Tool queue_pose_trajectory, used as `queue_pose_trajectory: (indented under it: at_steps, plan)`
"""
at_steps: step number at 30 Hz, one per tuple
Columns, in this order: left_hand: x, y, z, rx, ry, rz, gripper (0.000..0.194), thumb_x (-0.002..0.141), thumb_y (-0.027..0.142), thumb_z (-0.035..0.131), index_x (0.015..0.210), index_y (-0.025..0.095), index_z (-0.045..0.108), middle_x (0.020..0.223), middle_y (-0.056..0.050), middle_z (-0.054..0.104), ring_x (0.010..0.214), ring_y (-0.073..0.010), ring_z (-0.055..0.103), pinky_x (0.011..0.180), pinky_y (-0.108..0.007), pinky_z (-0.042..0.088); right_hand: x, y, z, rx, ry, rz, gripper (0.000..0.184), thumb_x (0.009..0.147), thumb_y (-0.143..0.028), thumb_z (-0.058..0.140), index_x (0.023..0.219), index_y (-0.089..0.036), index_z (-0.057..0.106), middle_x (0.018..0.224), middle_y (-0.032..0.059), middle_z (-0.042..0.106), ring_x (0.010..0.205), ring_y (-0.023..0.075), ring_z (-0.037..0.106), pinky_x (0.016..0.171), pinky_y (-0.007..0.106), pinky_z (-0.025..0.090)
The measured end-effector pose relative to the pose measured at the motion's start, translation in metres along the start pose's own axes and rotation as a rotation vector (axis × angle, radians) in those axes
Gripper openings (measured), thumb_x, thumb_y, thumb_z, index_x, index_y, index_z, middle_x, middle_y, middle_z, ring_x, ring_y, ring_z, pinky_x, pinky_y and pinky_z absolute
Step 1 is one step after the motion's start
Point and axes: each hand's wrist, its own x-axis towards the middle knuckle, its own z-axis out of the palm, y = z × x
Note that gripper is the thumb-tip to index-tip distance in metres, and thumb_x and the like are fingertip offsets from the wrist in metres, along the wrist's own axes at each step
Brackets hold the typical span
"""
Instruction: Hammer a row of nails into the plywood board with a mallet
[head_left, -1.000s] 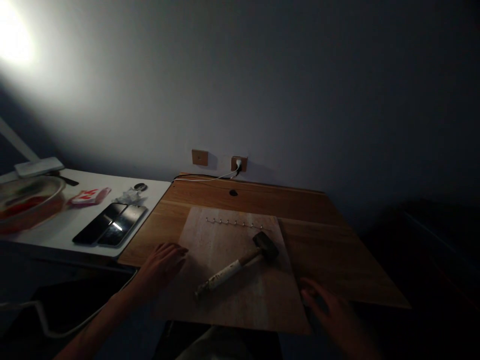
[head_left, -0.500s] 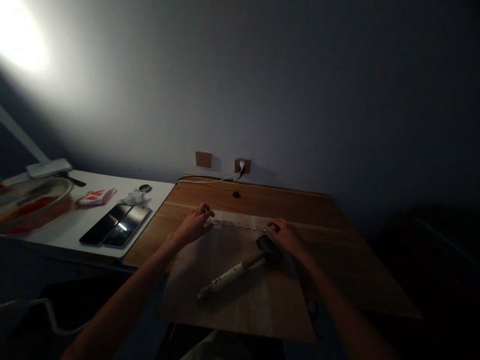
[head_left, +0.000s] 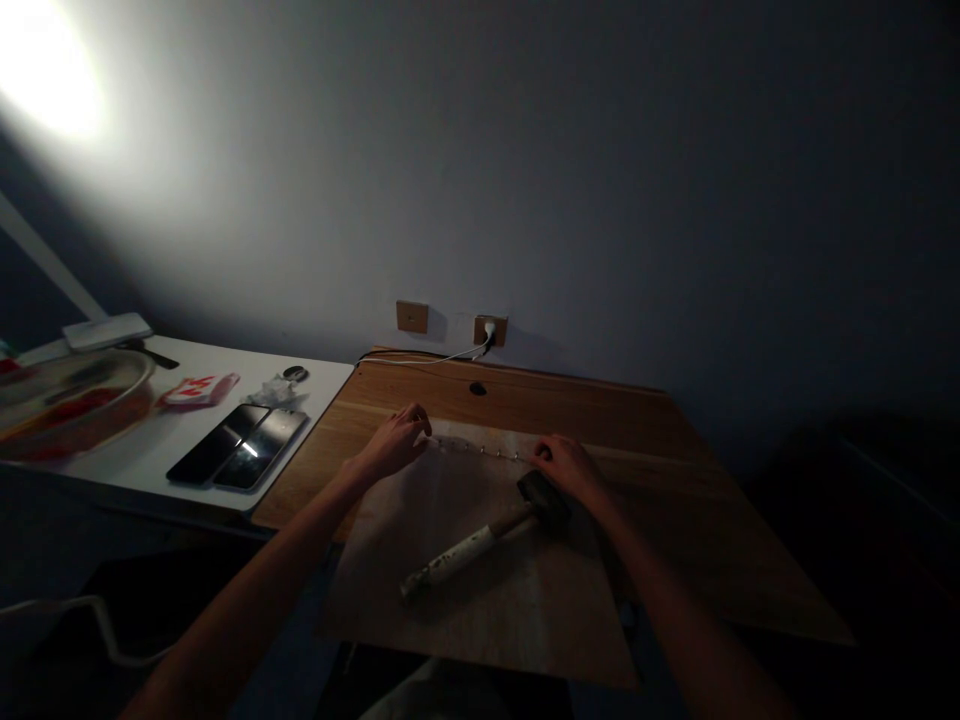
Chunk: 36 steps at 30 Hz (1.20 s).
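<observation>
A row of small shiny pieces (head_left: 482, 450), which look like nails, crosses the far part of a thin wooden board (head_left: 480, 625). A faint thin line seems to run along them. At the left end of the row, my left hand (head_left: 397, 440) has its thumb and fingertips drawn together. Whatever it pinches is too small to make out. My right hand (head_left: 566, 465) is closed in a pinch at the right end, its fingertips partly hidden. Just below it lies a hammer (head_left: 480, 540) with a dark head and a worn pale handle pointing toward the lower left.
The board rests on a wooden desk (head_left: 675, 500). On a white table (head_left: 315, 385) to the left are two phones (head_left: 255, 450), a red-and-white packet (head_left: 201, 390), crumpled plastic (head_left: 274, 392), a clear bowl (head_left: 82, 410) and a lamp base (head_left: 109, 332). Cables run to a wall socket (head_left: 491, 331).
My left thumb and fingertips have come closer together. My right fingertips have shifted slightly left over the last shiny piece. The hammer stays put; the view has shifted slightly.
</observation>
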Motion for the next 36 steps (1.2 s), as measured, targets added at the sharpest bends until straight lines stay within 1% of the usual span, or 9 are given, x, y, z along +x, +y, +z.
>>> queue_pose_trajectory:
  at_steps: [7,12,15,19,22,25,29,31,36]
  plan:
    - [-0.002,-0.003,0.001,-0.046,-0.009,0.007,0.012,0.083,0.014,0.058,0.091,0.018,0.066,0.105,-0.008,0.059,0.101,-0.0226,0.060,0.091,-0.034,0.048,0.001,0.004,-0.001,0.221,0.026,0.039,0.010,0.073,-0.010,0.065,0.073,-0.019,0.068,0.075,0.0047,0.072,0.074,0.0180,0.064,0.074,0.027,0.043]
    - [0.007,-0.007,0.003,-0.219,0.058,-0.040,0.005,0.082,0.024,0.062,0.084,0.019,0.065,0.099,-0.007,0.061,0.093,-0.0210,0.060,0.084,-0.032,0.049,0.005,0.004,-0.004,0.522,0.179,0.087,0.006,0.067,-0.019,0.066,0.072,-0.021,0.067,0.076,0.0032,0.070,0.076,0.0179,0.063,0.075,0.028,0.046]
    - [0.015,-0.004,0.004,-0.591,0.153,-0.223,0.013,0.078,0.030,0.065,0.078,0.018,0.062,0.084,-0.004,0.061,0.076,-0.0169,0.059,0.071,-0.028,0.049,0.009,0.003,-0.009,0.759,0.276,0.132,0.017,0.073,-0.037,0.060,0.078,-0.022,0.065,0.075,0.0033,0.067,0.071,0.0178,0.062,0.064,0.028,0.048]
    - [0.019,0.004,0.011,-1.394,0.196,-0.571,0.018,0.074,0.031,0.065,0.076,0.015,0.058,0.075,-0.004,0.061,0.068,-0.0124,0.059,0.063,-0.022,0.048,0.013,-0.001,-0.014,0.955,0.298,0.160,0.032,0.077,-0.052,0.052,0.073,-0.022,0.060,0.067,0.0035,0.063,0.062,0.0160,0.060,0.054,0.027,0.048]
    - [0.017,0.008,0.018,-1.661,0.170,-0.755,0.013,0.069,0.023,0.064,0.072,0.014,0.055,0.069,-0.002,0.058,0.060,-0.0084,0.055,0.057,-0.018,0.045,0.014,-0.007,-0.011,0.945,0.244,0.169,0.040,0.080,-0.058,0.047,0.073,-0.021,0.060,0.065,0.0032,0.061,0.053,0.0135,0.054,0.046,0.025,0.042]
    - [0.015,0.006,0.024,-1.481,0.159,-0.731,0.014,0.071,0.027,0.063,0.070,0.015,0.055,0.063,0.002,0.053,0.052,-0.0072,0.048,0.052,-0.018,0.039,0.016,-0.013,-0.002,0.805,0.168,0.173,0.037,0.082,-0.054,0.049,0.079,-0.020,0.063,0.063,0.0008,0.060,0.049,0.0123,0.049,0.043,0.023,0.035]
    - [0.012,0.003,0.026,-0.750,0.073,-0.475,0.019,0.073,0.033,0.066,0.080,0.015,0.065,0.059,0.003,0.055,0.054,-0.0109,0.050,0.054,-0.021,0.036,0.018,-0.018,0.010,0.484,0.060,0.153,0.013,0.074,-0.033,0.069,0.073,-0.020,0.065,0.065,0.0004,0.064,0.063,0.0145,0.057,0.058,0.024,0.040]
    - [0.011,0.004,0.025,-0.441,0.000,-0.349,0.021,0.074,0.029,0.066,0.090,0.016,0.069,0.063,0.001,0.061,0.059,-0.0138,0.056,0.059,-0.023,0.039,0.019,-0.020,0.014,0.327,0.005,0.146,0.011,0.072,-0.027,0.072,0.069,-0.020,0.064,0.067,0.0022,0.066,0.070,0.0166,0.061,0.066,0.026,0.041]
    - [0.012,0.013,0.021,-0.118,-0.118,-0.218,0.019,0.078,0.018,0.059,0.092,0.019,0.072,0.080,-0.004,0.071,0.071,-0.0169,0.064,0.065,-0.023,0.044,0.024,-0.024,0.017,0.088,-0.083,0.140,0.011,0.076,-0.024,0.070,0.068,-0.019,0.063,0.085,0.0101,0.072,0.090,0.0230,0.066,0.074,0.029,0.042]
